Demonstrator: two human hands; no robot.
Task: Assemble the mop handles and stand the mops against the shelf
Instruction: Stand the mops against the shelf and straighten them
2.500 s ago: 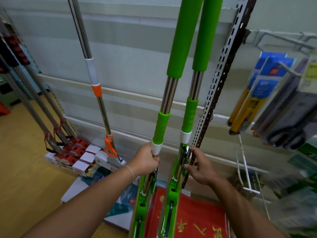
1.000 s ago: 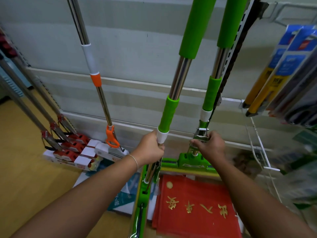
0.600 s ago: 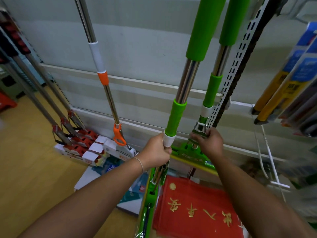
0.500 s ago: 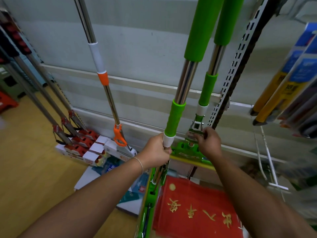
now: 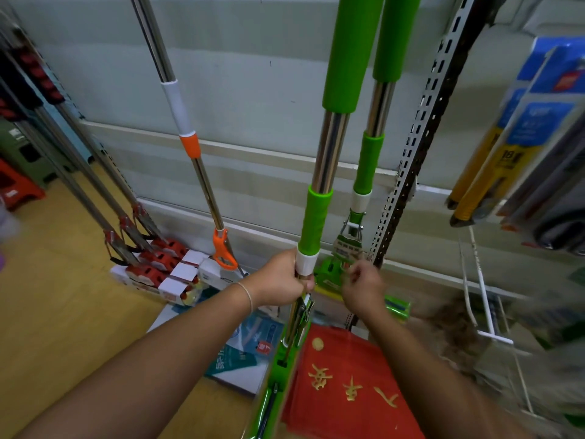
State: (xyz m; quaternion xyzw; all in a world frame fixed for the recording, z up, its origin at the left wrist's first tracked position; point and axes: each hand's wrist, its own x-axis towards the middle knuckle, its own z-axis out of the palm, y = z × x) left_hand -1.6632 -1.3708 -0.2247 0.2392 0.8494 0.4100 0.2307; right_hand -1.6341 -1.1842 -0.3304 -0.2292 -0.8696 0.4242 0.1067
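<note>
Two green mops being stood against the shelf, one in hand and one already leaning.

Nearest, the left hand (image 5: 281, 277) has its grip wrapped fully around the near green mop (image 5: 318, 217) just under the white collar, its head down by the red mat (image 5: 348, 384). Just beyond, the right hand (image 5: 362, 288) hangs with fingers loosely curled, holding nothing that I can make out, right beside the far green mop (image 5: 367, 166). That mop leans against the shelf upright (image 5: 411, 160) with its head on the floor. To finish well, I would tilt the held mop back gently until its handle rests on the shelf. Set the head flat first so it cannot slide, and keep it off its neighbour. Farther left stands an orange-collared mop (image 5: 190, 144).
</note>
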